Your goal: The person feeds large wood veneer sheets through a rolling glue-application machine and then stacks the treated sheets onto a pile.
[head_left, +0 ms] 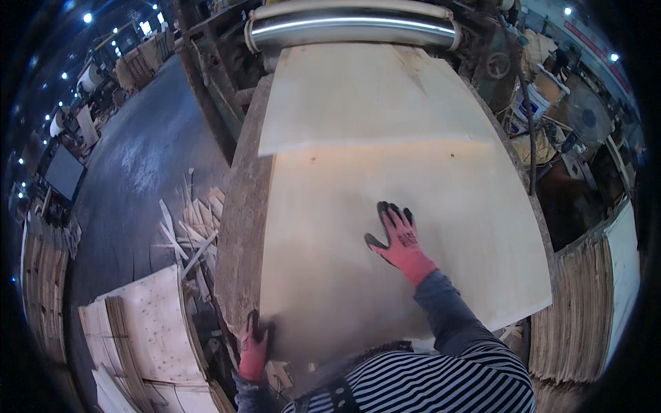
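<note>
A pale wood veneer sheet (pixel 330 206) lies on the worktable in front of me. My right hand (pixel 403 244), in a pink glove with black fingertips, rests on its middle with fingers spread. By the sheet's near left corner is my left hand (pixel 253 351), gloved the same way, its thumb apart from its fingers; I see nothing held in it. Farther off, a second veneer sheet (pixel 372 96) reaches up to a shiny metal roller (pixel 351 31). That sheet's near edge crosses over the far part of the nearer one.
The worn table edge (pixel 241 227) shows along the left. Wood scraps (pixel 200 220) lie on the floor beside it. Stacked veneer (pixel 155 330) stands at the near left, another veneer stack (pixel 571 310) at the right. A fan (pixel 589 113) stands at the far right.
</note>
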The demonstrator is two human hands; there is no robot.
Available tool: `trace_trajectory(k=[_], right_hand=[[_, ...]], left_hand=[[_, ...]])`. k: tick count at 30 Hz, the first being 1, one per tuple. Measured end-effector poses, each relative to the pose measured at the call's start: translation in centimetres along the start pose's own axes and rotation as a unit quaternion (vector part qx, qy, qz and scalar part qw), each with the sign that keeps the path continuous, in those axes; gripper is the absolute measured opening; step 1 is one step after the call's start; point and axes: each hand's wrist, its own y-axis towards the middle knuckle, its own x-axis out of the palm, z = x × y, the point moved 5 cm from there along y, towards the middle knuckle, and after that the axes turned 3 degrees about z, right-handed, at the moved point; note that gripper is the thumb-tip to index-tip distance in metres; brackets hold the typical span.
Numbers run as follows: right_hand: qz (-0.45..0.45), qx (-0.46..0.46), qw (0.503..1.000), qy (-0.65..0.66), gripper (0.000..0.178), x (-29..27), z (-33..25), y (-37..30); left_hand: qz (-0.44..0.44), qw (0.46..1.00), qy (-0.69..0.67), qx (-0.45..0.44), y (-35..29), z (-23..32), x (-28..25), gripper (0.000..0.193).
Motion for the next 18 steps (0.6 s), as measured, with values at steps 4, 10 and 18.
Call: trace_trajectory(k=[4, 10, 18], right_hand=[[-0.081, 0.045, 0.995, -0.033, 0.081, -4.0, 1.8, -7.5], [-0.093, 0.08, 0.99, -0.067, 0.087, -7.7, -0.1, -18.6], [-0.103, 0.031, 0.993, -0.043, 0.09, -7.8, -5.6, -25.7]], left_hand=[[-0.027, 0.998, 0.013, -0.054, -0.2, -4.7, 1.6, 0.055], [-0.006, 0.995, 0.063, 0.076, 0.1, 2.2, -1.4, 0.058], [-0.156, 0.909, -0.384, -0.041, -1.1, 13.3, -7.1, 0.047]])
